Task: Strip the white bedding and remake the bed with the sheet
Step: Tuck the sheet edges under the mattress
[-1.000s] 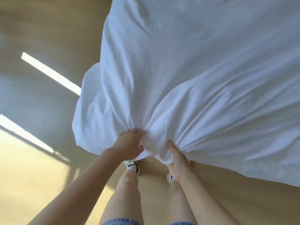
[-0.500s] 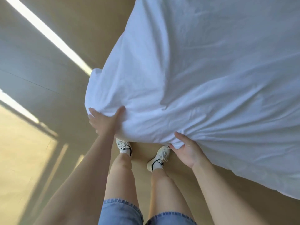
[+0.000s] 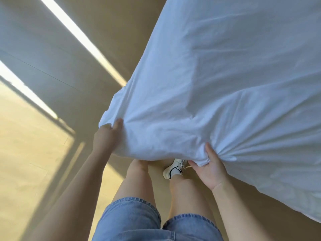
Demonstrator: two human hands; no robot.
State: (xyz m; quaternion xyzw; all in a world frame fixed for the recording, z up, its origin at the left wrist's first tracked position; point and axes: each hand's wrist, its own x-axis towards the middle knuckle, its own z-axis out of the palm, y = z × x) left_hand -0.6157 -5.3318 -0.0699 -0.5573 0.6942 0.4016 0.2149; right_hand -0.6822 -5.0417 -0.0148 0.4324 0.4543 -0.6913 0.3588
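A tan floor [image 3: 26, 153] striped with sunlight lies under us. The white sheet [image 3: 225, 84] fills the upper right and runs off the top and right edges, hiding whatever is beneath it. Our denim shorts [image 3: 135, 218] are cut off at the bottom. Our left hand [image 3: 106, 138] grips the sheet's near corner, fingers hidden under cloth. Our right hand [image 3: 212, 169] clamps a gathered bunch of its edge. One shoe [image 3: 173, 169] shows between them.

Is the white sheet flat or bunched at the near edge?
Bunched: creases in the sheet fan from the right hand; the left hand grips a gathered corner.
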